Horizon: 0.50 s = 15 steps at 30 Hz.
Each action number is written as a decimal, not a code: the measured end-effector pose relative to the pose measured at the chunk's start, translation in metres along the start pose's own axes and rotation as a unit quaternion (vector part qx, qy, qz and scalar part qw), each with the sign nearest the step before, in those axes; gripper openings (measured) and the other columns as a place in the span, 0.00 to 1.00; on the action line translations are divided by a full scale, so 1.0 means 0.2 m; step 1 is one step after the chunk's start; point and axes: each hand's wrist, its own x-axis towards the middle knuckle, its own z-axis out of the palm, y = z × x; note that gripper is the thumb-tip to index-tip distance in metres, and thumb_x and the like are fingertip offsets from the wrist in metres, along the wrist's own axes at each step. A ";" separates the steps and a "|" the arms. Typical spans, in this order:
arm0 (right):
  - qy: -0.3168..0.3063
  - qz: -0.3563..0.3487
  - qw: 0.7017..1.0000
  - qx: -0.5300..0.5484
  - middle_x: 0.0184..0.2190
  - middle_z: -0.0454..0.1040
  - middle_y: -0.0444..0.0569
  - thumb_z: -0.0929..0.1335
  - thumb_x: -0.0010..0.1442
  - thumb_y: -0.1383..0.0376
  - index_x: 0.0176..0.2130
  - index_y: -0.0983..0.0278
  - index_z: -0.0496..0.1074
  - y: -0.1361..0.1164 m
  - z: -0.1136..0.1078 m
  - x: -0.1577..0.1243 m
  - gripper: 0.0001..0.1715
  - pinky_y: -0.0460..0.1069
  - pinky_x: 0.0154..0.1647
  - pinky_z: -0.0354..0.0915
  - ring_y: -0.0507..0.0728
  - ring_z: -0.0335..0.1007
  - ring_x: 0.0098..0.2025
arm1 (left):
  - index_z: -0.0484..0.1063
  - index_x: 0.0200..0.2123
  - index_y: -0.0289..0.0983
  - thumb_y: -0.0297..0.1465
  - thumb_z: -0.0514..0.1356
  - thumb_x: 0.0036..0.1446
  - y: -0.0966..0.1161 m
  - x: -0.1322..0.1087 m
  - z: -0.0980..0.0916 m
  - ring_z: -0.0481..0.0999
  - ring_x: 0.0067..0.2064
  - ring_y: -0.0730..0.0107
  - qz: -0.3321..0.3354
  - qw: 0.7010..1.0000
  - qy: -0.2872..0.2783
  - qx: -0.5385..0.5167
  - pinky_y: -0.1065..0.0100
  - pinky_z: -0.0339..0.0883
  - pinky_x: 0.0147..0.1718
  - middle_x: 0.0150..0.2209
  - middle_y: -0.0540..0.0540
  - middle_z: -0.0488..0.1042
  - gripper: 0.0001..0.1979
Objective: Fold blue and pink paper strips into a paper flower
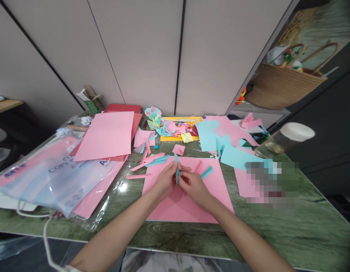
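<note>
My left hand [165, 181] and my right hand [193, 185] meet above a pink paper sheet [189, 207] lying flat on the green table [277, 226]. Both pinch a narrow light-blue paper strip [177, 170] that stands upright between the fingertips. More folded pink and blue strips [152, 160] lie just beyond my left hand, and another blue and pink strip [205, 172] lies beside my right hand.
A large pink sheet [108, 136] and a plastic copy-paper pack [50, 173] lie at left. Blue and pink offcuts [220, 139] and a yellow sheet with paper scraps [175, 130] lie at the back. A lidded jar [282, 141] stands at right, a woven basket [279, 87] on a shelf behind.
</note>
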 end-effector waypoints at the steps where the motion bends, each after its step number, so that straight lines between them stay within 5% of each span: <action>1: -0.009 0.002 1.000 0.013 0.20 0.66 0.43 0.60 0.53 0.67 0.24 0.65 0.66 0.00 0.00 0.00 0.10 0.43 0.23 0.53 0.49 0.59 0.22 | 0.61 0.27 0.35 0.40 0.53 0.52 0.00 0.00 0.00 0.72 0.28 0.71 0.002 1.000 0.001 -0.001 0.71 0.63 0.26 0.33 0.43 0.74 0.13; 9: -0.079 0.013 0.990 0.112 0.29 0.72 0.46 0.61 0.53 0.65 0.27 0.65 0.70 -0.01 -0.05 0.01 0.11 0.47 0.34 0.59 0.54 0.66 0.33 | 0.62 0.30 0.35 0.42 0.53 0.52 -0.03 0.02 -0.03 0.70 0.23 0.73 0.056 0.993 0.073 0.072 0.74 0.59 0.20 0.27 0.46 0.73 0.15; 15: -0.055 0.033 0.997 0.053 0.19 0.66 0.43 0.59 0.57 0.59 0.20 0.66 0.64 -0.01 -0.02 0.01 0.19 0.44 0.25 0.54 0.50 0.62 0.23 | 0.62 0.30 0.35 0.42 0.53 0.51 -0.03 0.00 -0.02 0.71 0.28 0.73 0.088 0.985 0.111 0.103 0.73 0.61 0.26 0.27 0.48 0.74 0.14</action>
